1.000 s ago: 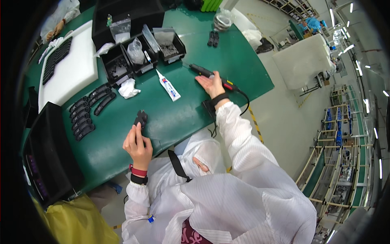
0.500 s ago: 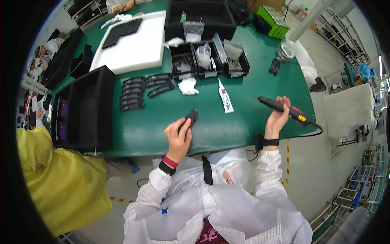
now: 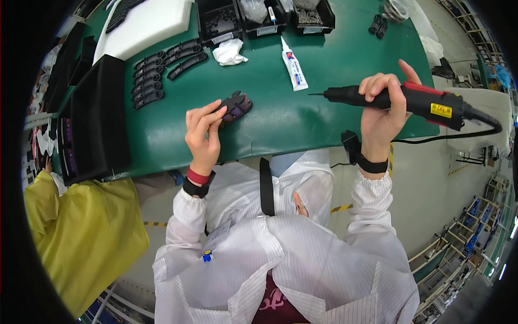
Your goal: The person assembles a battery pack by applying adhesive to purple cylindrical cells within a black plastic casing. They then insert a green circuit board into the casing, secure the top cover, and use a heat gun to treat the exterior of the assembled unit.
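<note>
My left hand [image 3: 203, 135] pinches a dark plastic part [image 3: 236, 106] with a notched end, held above the near side of the table. A strip of purple shows along the part's side. In my right hand [image 3: 384, 110] lies a black and red electric screwdriver [image 3: 421, 103], its cable trailing off to the right. The fingers wrap around the body, and its thin bit points left, apart from the part. Between the hands, farther back, a white glue tube [image 3: 295, 70] rests on the green table [image 3: 178, 135]. A crumpled white tissue [image 3: 229, 52] lies to its left.
Several curved black parts [image 3: 148, 86] form two stacks at left, beside a tall black box [image 3: 110, 116]. Small black bins [image 3: 313, 31] line the far side, near white foam [image 3: 156, 32]. Two dark pieces [image 3: 379, 25] lie far right. A person in yellow [image 3: 91, 232] is at left.
The view has shifted, so the table appears higher. The dark part has been raised and turned, showing purple on its side. The screwdriver has come up closer, its bit now pointing level to the left.
</note>
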The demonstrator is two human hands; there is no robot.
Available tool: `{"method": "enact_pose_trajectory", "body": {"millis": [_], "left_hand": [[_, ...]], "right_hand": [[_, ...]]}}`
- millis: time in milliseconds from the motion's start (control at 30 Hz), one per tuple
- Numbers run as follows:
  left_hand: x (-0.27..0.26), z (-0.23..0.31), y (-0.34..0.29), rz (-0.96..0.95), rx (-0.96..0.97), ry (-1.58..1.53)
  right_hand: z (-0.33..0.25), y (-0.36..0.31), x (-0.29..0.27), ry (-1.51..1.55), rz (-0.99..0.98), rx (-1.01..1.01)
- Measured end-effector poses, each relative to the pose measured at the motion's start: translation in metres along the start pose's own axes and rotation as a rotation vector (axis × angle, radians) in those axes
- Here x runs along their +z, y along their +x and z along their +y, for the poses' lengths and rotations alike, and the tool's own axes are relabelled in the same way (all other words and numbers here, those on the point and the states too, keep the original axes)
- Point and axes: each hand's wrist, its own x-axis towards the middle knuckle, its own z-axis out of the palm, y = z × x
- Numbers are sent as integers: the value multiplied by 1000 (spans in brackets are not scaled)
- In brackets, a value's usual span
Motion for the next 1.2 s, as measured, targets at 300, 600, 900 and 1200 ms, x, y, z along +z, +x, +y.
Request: {"method": "enact_pose_trajectory", "body": {"millis": [300,600,900,1200], "left_hand": [[-17,-22,6,-294,93,-257],[-17,6,-1,-242,237,52],[3,-7,-38,-114,289,218],[19,-12,-43,-31,330,346]], "right_hand": [[-7,-22,58,-274,-159,66],[45,-43,76,-158,-229,58],[64,-65,94,-35,-104,139],[71,-68,93,-69,-125,104]]}}
